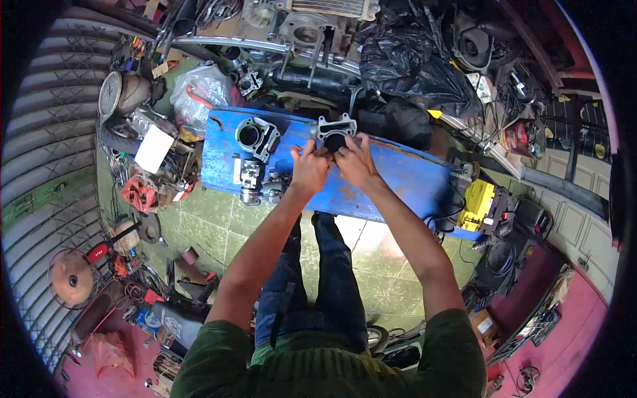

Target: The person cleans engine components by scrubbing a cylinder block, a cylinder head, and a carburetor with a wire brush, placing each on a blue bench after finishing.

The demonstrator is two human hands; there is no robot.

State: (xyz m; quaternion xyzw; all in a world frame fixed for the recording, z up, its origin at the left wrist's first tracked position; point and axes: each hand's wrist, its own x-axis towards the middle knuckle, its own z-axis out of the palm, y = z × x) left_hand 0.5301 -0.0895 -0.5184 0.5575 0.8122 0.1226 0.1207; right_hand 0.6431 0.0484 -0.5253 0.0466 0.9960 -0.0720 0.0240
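A metal engine cylinder (337, 124) with a dark round bore stands at the back edge of the blue bench top (371, 179). Both my hands are at its near side. My left hand (310, 163) has its fingers curled against the left of the cylinder's rim. On the right of the bore, my right hand (355, 159) grips the rim with fingers bent. A second cylinder (251, 136) sits to the left on the bench. Closer to the front left edge lie metal engine parts (251, 176).
A yellow case (476, 204) sits at the bench's right end. Behind the bench are black plastic bags (411, 60) and metal parts. A clear plastic bag (199, 96) lies at the back left. Tools and a red-handled saw (99, 252) clutter the left floor.
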